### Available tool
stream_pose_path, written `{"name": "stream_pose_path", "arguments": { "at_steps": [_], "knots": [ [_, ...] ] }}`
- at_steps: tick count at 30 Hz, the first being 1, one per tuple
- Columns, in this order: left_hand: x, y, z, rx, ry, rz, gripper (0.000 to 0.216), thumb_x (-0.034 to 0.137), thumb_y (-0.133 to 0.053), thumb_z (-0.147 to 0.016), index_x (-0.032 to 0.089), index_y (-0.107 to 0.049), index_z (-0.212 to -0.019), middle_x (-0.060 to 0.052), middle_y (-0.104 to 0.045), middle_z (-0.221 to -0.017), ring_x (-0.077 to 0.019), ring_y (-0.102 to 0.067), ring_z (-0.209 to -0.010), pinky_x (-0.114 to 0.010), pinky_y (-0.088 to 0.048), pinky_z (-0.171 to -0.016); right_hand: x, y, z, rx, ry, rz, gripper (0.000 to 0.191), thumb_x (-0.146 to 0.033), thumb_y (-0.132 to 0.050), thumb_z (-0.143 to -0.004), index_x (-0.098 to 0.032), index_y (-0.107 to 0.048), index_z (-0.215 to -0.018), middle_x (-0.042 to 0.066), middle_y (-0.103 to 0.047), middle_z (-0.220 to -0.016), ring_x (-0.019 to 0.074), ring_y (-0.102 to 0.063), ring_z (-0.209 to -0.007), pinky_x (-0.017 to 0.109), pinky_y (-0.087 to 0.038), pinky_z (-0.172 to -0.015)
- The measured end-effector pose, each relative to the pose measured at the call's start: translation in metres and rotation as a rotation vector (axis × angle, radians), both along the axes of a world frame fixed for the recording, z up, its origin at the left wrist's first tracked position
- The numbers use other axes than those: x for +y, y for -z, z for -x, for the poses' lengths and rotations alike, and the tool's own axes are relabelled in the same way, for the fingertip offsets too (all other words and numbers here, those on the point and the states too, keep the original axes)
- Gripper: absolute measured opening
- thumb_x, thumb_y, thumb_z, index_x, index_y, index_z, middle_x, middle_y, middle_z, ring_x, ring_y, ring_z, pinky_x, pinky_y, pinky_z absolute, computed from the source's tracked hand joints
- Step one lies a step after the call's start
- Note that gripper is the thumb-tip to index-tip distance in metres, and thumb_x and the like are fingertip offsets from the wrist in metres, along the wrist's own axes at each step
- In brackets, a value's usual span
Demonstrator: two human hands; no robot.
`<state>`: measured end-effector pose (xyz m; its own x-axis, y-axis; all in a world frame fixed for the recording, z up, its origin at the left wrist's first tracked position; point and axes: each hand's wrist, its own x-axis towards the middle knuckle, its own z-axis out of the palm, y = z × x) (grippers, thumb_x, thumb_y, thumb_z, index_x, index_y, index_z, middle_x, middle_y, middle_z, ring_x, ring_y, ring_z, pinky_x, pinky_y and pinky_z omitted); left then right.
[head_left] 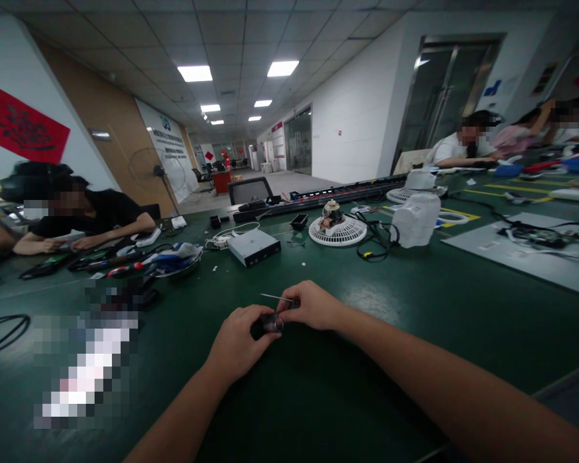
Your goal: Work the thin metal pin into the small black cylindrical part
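Note:
My left hand is closed on a small dark cylindrical part with a shiny metal rim, held between thumb and fingers just above the green table. My right hand meets it from the other side, its thumb and fingertip at the part's upper edge. A thin metal rod sticks out to the left from the curled fingers of that same hand. Its other end is hidden in the grip, so I cannot tell what kind of tool it is.
Beyond my hands on the green table are a silver disc drive, a white fan base with exposed motor and a white housing. A metal panel lies right. People work at both sides; a pixelated patch covers the left.

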<state>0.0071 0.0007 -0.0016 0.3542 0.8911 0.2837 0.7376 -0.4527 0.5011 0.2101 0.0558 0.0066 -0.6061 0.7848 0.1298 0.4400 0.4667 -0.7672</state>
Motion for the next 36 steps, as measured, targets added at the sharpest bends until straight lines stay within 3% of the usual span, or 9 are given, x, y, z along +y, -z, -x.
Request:
{"name": "stream_pose_path", "arguments": {
  "at_steps": [10, 17, 25, 30, 36],
  "knots": [
    [-0.0008, -0.0006, 0.002, -0.041, -0.013, -0.034, 0.03, 0.032, -0.066, -0.081, 0.027, -0.062, -0.11, -0.002, -0.068, -0.103, -0.0214, -0.062, -0.092, -0.036, -0.049, -0.08, -0.0062, -0.006, 0.002, 0.032, 0.043, -0.141, 0.014, -0.03, -0.071, -0.077, -0.021, -0.075, -0.087, 0.0, -0.071, -0.076, 0.0131, -0.063, -0.069, 0.023, -0.041, -0.061],
    [-0.0031, -0.0042, 0.0006, -0.038, 0.003, -0.021, 0.029, 0.035, -0.066, -0.081, 0.026, -0.064, -0.108, -0.003, -0.068, -0.101, -0.0219, -0.062, -0.092, -0.036, -0.05, -0.08, -0.0038, -0.0033, 0.0007, 0.05, 0.026, -0.083, 0.014, -0.031, -0.072, -0.076, -0.019, -0.074, -0.084, -0.001, -0.07, -0.074, 0.0129, -0.062, -0.068, 0.022, -0.041, -0.059],
    [-0.0046, -0.005, -0.0004, -0.003, -0.006, -0.037, 0.031, 0.036, -0.067, -0.08, 0.027, -0.064, -0.109, -0.003, -0.068, -0.103, -0.023, -0.062, -0.095, -0.037, -0.048, -0.082, -0.0067, -0.0046, 0.0004, -0.023, 0.031, -0.179, 0.015, -0.032, -0.065, -0.082, -0.018, -0.07, -0.082, -0.001, -0.066, -0.071, 0.0119, -0.058, -0.064, 0.022, -0.035, -0.056],
    [-0.0047, -0.0059, -0.0033, 0.029, -0.065, -0.053, 0.03, 0.035, -0.065, -0.08, 0.027, -0.064, -0.109, -0.003, -0.069, -0.1, -0.0231, -0.063, -0.091, -0.037, -0.048, -0.078, -0.0083, -0.0056, 0.0026, -0.052, 0.03, -0.192, 0.013, -0.027, -0.063, -0.081, -0.018, -0.069, -0.089, 0.0, -0.066, -0.073, 0.0117, -0.058, -0.064, 0.022, -0.036, -0.057],
    [0.0023, -0.0012, -0.0027, -0.055, -0.215, -0.043, 0.025, 0.03, -0.065, -0.078, 0.025, -0.064, -0.102, -0.002, -0.071, -0.098, -0.0218, -0.065, -0.09, -0.036, -0.05, -0.08, -0.0045, -0.0061, 0.0005, -0.071, 0.101, -0.229, 0.029, -0.038, -0.058, -0.088, -0.018, -0.064, -0.108, 0.0, -0.062, -0.07, 0.0116, -0.054, -0.061, 0.023, -0.033, -0.055]
  ]
}}
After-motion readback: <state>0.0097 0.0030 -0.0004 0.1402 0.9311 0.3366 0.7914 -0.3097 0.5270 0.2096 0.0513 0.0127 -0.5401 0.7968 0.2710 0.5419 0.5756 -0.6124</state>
